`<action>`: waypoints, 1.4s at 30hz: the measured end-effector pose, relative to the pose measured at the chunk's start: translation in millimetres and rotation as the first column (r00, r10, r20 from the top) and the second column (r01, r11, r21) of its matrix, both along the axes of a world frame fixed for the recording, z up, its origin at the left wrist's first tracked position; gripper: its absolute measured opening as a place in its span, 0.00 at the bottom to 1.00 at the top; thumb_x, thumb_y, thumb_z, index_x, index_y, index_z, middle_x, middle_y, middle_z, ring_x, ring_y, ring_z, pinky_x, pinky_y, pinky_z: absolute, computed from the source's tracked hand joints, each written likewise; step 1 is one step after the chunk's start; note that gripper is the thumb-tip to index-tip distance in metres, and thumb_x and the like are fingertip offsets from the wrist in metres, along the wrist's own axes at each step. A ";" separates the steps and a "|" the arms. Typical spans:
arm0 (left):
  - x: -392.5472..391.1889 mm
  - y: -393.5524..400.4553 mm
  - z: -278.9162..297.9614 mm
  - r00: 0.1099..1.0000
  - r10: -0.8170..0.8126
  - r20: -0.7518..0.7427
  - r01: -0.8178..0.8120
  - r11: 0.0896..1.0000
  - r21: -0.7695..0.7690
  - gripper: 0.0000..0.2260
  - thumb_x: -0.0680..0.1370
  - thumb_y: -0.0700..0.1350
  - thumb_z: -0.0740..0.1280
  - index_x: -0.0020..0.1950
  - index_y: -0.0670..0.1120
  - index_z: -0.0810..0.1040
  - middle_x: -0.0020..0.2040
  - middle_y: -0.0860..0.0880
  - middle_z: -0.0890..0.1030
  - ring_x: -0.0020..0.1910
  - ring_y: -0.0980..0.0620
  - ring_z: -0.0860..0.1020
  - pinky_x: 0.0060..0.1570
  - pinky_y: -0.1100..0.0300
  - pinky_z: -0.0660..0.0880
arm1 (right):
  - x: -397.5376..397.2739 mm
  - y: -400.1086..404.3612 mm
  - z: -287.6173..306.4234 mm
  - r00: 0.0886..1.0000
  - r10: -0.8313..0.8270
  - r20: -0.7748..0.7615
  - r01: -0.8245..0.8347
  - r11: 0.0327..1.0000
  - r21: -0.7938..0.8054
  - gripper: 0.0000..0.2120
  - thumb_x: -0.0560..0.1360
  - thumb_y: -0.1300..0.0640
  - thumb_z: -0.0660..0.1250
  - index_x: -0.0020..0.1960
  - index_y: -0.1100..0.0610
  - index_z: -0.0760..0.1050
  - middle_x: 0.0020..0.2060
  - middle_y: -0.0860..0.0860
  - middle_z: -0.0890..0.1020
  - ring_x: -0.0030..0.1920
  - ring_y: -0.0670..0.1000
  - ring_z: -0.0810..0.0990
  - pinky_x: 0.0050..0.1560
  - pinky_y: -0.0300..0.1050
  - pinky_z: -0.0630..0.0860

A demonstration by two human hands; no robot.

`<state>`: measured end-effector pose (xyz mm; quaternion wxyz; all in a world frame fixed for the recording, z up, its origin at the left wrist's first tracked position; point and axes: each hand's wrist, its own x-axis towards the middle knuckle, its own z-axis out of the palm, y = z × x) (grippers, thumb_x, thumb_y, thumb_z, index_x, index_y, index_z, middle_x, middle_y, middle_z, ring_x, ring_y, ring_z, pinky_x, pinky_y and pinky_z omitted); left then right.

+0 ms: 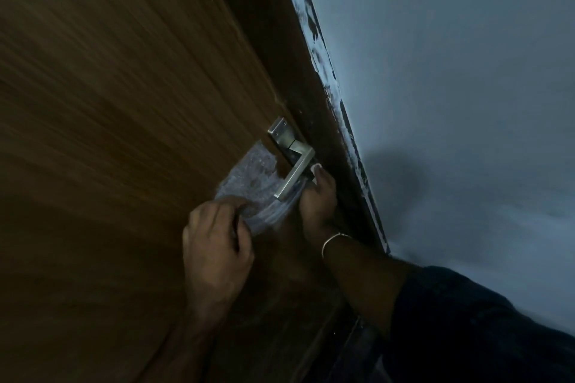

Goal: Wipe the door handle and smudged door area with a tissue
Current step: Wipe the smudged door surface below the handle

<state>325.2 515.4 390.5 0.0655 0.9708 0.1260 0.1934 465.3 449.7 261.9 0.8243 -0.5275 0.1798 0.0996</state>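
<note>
No readable writing or brand marks anywhere; lighting is dim and the door surface is motion-blurred. Door (109, 87) is brown wood-grain laminate, grain running diagonally, filling the view from 7 to 12 o'clock. Darker brown frame (298, 71) runs along its edge, with a strip of patchy white paint smears where it meets the flat pale grey-blue wall (451, 71) at 1–4 o'clock. Door handle (295, 169) is brushed silver metal, square-section L-shaped lever on a rectangular backplate with small screws at the plate's upper corners; sits just right of centre. Tissue (249, 183) is thin, white, crinkled, semi-translucent; spread flat against the door at the handle's 8 o'clock, passing behind the lever, its lower part bunched and streaky. Left hand (214, 246) at 6 o'clock of the tissue: grip closed, fingers curled, pinching the tissue's lower edge. Right hand (317, 202) at the lever's 4–5 o'clock, thumb pointing up beside the lever, touching the tissue's right edge; whether its grip is closed on the tissue, cannot tell. Thin metallic bracelet (334, 241) on the right wrist, dark blue sleeve (466, 320) further down the arm at 4–5 o'clock.
</note>
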 end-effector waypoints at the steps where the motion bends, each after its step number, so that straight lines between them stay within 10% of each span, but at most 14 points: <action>1: -0.8 2.8 2.0 1.000 0.011 0.002 -0.011 0.999 0.035 0.15 0.75 0.40 0.67 0.61 0.48 0.78 0.58 0.49 0.78 0.61 0.50 0.72 0.58 0.47 0.71 | -3.0 2.7 2.2 0.999 0.030 0.031 -0.029 0.999 -0.033 0.19 0.80 0.66 0.61 0.70 0.57 0.72 0.72 0.52 0.70 0.70 0.50 0.71 0.71 0.46 0.69; 5: -8.8 8.9 4.8 1.000 -0.019 0.019 0.016 0.984 0.176 0.22 0.71 0.36 0.72 0.64 0.45 0.78 0.63 0.46 0.78 0.66 0.47 0.71 0.61 0.46 0.68 | -29.9 3.7 -12.9 0.946 0.210 0.247 -0.157 0.963 -0.218 0.25 0.81 0.64 0.59 0.76 0.53 0.63 0.77 0.52 0.64 0.77 0.51 0.61 0.76 0.46 0.59; 9: -13.9 13.0 0.7 1.000 -0.028 -0.007 0.029 0.972 0.235 0.26 0.70 0.37 0.73 0.68 0.43 0.76 0.67 0.44 0.76 0.71 0.46 0.67 0.68 0.44 0.62 | -9.0 1.3 -13.1 0.952 0.248 0.178 -0.215 0.959 -0.185 0.31 0.73 0.37 0.57 0.76 0.42 0.63 0.75 0.48 0.67 0.75 0.50 0.65 0.76 0.53 0.61; 13: -15.6 14.8 0.7 0.999 -0.010 -0.032 0.019 0.956 0.294 0.25 0.72 0.38 0.70 0.69 0.44 0.74 0.73 0.45 0.71 0.76 0.46 0.62 0.75 0.47 0.49 | -33.6 -1.7 -21.8 0.884 0.342 0.318 -0.234 0.914 -0.332 0.28 0.80 0.60 0.58 0.78 0.46 0.59 0.76 0.53 0.65 0.75 0.55 0.64 0.75 0.56 0.64; 17: -15.1 18.5 2.5 0.997 0.048 -0.068 -0.020 0.934 0.356 0.30 0.71 0.41 0.72 0.73 0.45 0.71 0.78 0.47 0.63 0.80 0.46 0.52 0.76 0.47 0.37 | -13.4 -0.3 -21.8 0.925 0.245 0.289 -0.172 0.952 -0.253 0.25 0.78 0.47 0.61 0.74 0.46 0.67 0.74 0.50 0.69 0.74 0.51 0.67 0.74 0.53 0.66; 22: -14.9 19.3 5.7 0.989 0.131 -0.069 -0.090 0.903 0.420 0.36 0.72 0.43 0.72 0.78 0.46 0.63 0.81 0.49 0.52 0.80 0.49 0.41 0.74 0.45 0.33 | -40.0 -0.2 -27.9 0.872 0.249 0.422 -0.082 0.923 -0.376 0.21 0.78 0.69 0.61 0.69 0.57 0.74 0.71 0.51 0.70 0.71 0.48 0.68 0.70 0.37 0.68; 27: -21.1 25.8 6.1 0.981 0.175 -0.082 -0.114 0.867 0.486 0.37 0.74 0.45 0.70 0.80 0.50 0.58 0.82 0.48 0.46 0.80 0.47 0.41 0.74 0.43 0.34 | -0.7 12.5 -20.4 0.994 -0.040 0.103 0.064 0.968 -0.241 0.12 0.77 0.69 0.65 0.58 0.63 0.81 0.61 0.56 0.79 0.62 0.53 0.77 0.58 0.26 0.70; 32: -27.4 30.0 4.8 0.978 0.204 -0.050 -0.145 0.829 0.540 0.39 0.73 0.45 0.71 0.81 0.53 0.55 0.82 0.48 0.44 0.80 0.46 0.42 0.73 0.42 0.31 | -29.4 17.0 -41.9 0.975 0.077 0.210 -0.002 0.941 -0.339 0.11 0.72 0.70 0.69 0.51 0.59 0.83 0.54 0.54 0.82 0.54 0.51 0.81 0.61 0.46 0.77; 35: -29.4 32.2 3.7 0.978 0.203 -0.036 -0.144 0.798 0.585 0.36 0.76 0.45 0.66 0.81 0.54 0.53 0.82 0.49 0.43 0.80 0.47 0.41 0.73 0.41 0.32 | -15.5 19.9 -34.2 0.998 0.024 0.064 -0.004 0.955 -0.295 0.08 0.73 0.66 0.70 0.50 0.58 0.82 0.49 0.52 0.82 0.47 0.49 0.81 0.54 0.35 0.77; 42: -32.8 36.1 5.4 0.980 0.192 -0.048 -0.126 0.795 0.593 0.36 0.76 0.46 0.65 0.81 0.54 0.53 0.82 0.49 0.44 0.80 0.47 0.41 0.73 0.43 0.30 | -38.1 29.3 -27.2 0.995 0.069 0.078 -0.039 0.940 -0.340 0.08 0.73 0.65 0.71 0.50 0.58 0.82 0.51 0.55 0.84 0.49 0.49 0.80 0.55 0.44 0.77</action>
